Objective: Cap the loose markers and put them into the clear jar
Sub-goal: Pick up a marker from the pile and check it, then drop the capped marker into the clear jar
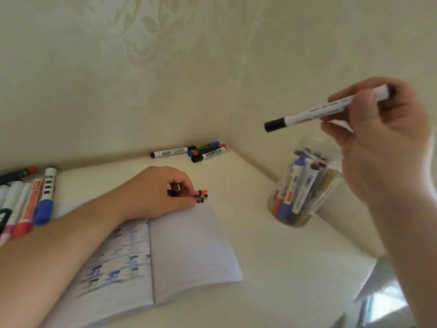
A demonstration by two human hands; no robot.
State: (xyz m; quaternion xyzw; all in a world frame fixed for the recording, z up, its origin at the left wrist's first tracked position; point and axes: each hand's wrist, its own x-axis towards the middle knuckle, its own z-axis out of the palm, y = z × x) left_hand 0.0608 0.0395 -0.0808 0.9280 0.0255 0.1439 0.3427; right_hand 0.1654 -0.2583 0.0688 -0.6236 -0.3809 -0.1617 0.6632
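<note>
Two bare forearms reach in from the bottom corners over a cream table (272, 256) set against a pale patterned wall (165, 67). On the right, the right hand (383, 143) is raised above the table, its fingers and thumb curled round a white marker (314, 112) with a black cap. That marker lies nearly level in the air, cap end pointing left, above and slightly left of a clear jar (305, 183). This jar stands on the table near the right wall and holds several capped markers upright, blue and red among them.

On the left, the left hand (156, 192) rests on an open notebook (189, 252), fingers bent down, pinching something small and dark beside a little cluster of coloured caps (201, 196) at the notebook's top edge. Exactly what it pinches is too small to tell. Blue scribbles cover the notebook's left page.

Along the left edge lies a row of markers (30, 202), side by side, with blue, red and pink ends. At the back, against the wall, a small group of markers (205, 151) lies near the corner, with one more black-capped marker (172, 151) just to its left.
</note>
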